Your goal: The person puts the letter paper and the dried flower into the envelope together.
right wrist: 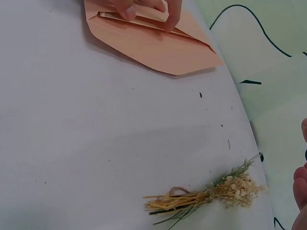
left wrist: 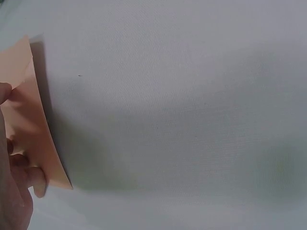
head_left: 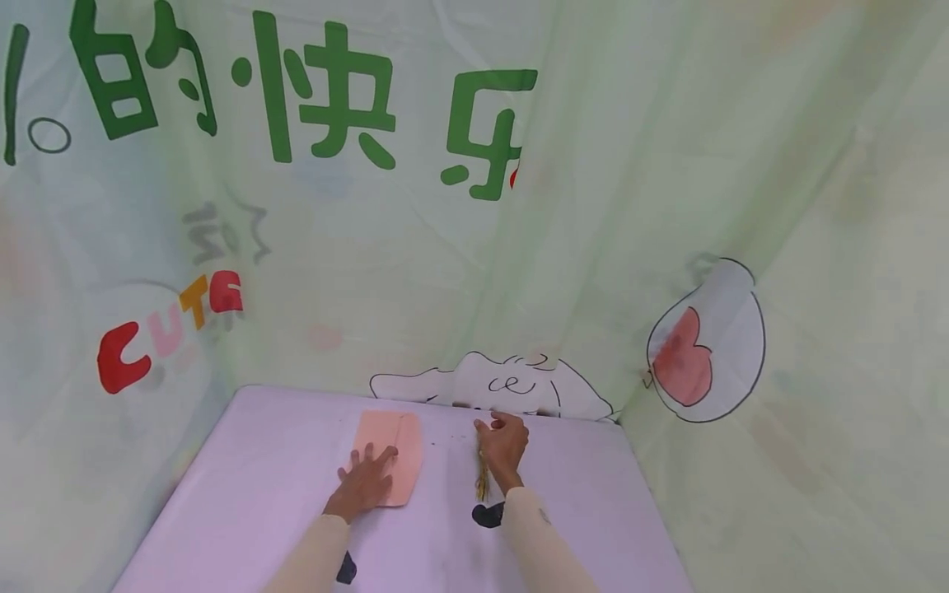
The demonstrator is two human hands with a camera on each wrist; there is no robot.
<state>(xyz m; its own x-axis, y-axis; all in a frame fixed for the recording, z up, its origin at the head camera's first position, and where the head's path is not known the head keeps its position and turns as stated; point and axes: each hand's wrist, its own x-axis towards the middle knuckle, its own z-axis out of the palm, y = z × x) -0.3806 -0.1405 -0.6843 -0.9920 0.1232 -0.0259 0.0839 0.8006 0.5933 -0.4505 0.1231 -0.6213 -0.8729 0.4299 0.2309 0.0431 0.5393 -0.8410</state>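
Note:
A pink paper envelope (head_left: pixel 404 461) lies on the table, its flap side up with a long slit showing in the right wrist view. My left hand (head_left: pixel 365 480) rests on it with fingers spread; in that same view its fingertips (right wrist: pixel 127 12) are right at the slit. To the right lies a small bunch of dried flowers (right wrist: pixel 211 195), its straw-coloured stems tied with twine and green sprigs along it. My right hand (head_left: pixel 506 445) hovers over the bunch, fingers loosely bent and thumb apart. Nothing shows between the fingers.
The table (head_left: pixel 222 494) has a pale lilac cover with dark printed shapes (head_left: pixel 487 515). A printed curtain (head_left: pixel 415 272) hangs right behind its far edge and along both sides. Small dark crumbs (right wrist: pixel 201 95) dot the surface between envelope and flowers.

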